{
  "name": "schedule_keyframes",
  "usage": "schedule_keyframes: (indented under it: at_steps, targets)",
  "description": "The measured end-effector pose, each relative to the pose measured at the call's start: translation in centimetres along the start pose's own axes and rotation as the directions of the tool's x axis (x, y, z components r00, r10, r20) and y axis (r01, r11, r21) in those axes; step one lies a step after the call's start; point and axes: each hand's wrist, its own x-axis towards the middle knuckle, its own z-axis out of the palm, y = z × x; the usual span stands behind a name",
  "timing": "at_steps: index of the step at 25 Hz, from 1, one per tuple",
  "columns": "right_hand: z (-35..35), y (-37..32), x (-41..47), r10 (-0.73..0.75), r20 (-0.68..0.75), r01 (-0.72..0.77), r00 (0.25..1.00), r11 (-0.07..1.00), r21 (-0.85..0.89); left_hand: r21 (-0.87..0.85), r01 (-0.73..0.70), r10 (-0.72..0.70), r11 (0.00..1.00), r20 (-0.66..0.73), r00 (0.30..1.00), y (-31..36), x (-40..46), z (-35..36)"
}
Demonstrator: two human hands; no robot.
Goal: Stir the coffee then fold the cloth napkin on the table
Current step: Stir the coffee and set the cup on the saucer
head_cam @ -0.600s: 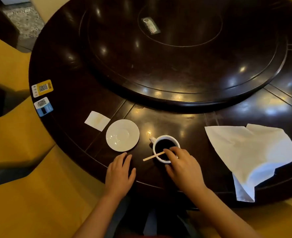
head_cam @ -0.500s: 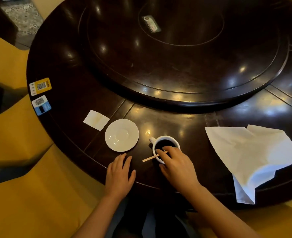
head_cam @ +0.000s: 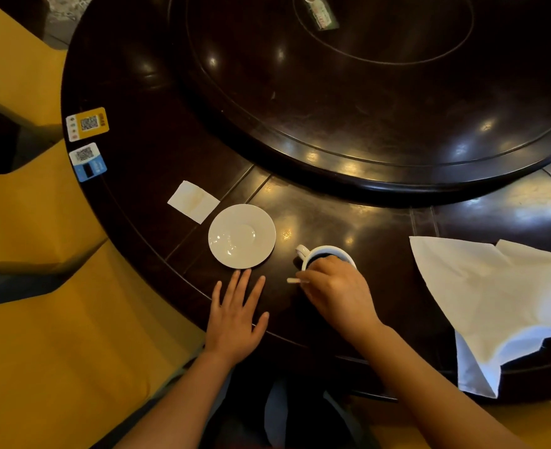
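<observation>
**Stirring at the cup, napkin unfolded**

I see the dark round table [head_cam: 157, 102] first, its raised turntable [head_cam: 381, 102] bare but for a small tag. The white cloth napkin [head_cam: 494, 296] lies unfolded at my right, one corner hanging off the edge. An empty saucer [head_cam: 241, 236] sits left of the coffee cup [head_cam: 327, 251], which holds dark coffee. My right hand [head_cam: 339, 293] covers the cup's near rim, fingers pinched on the wooden stirrer [head_cam: 295, 280]. My left hand [head_cam: 237, 315] rests flat, fingers spread, holding nothing.
</observation>
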Motion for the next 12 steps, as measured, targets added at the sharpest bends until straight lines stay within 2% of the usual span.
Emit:
schedule_keyframes:
  at_steps: [2,5,7,12]
  targets:
    - [-1.0,0.7,0.4,0.171,-0.066,-0.154,0.983,0.965,0.215,0.000,-0.003,0.003,1.000,0.002,1.000,0.0,0.0,0.0]
    - [-2.3,2.2,1.1,0.382,-0.046,-0.323,0.923,0.834,0.447,-0.008,-0.003,0.004,1.000,0.007,1.000,0.0,0.0,0.0]
    - [-3.0,2.8,1.7,0.420,0.000,-0.364,0.908,0.788,0.496,-0.009,0.000,0.001,1.000,0.010,1.000,0.0,0.0,0.0]
    - [-4.3,2.4,4.5,0.355,0.036,-0.319,0.934,0.786,0.529,-0.020,-0.036,0.037,0.999,0.010,0.999,-0.2,-0.3,-0.1]
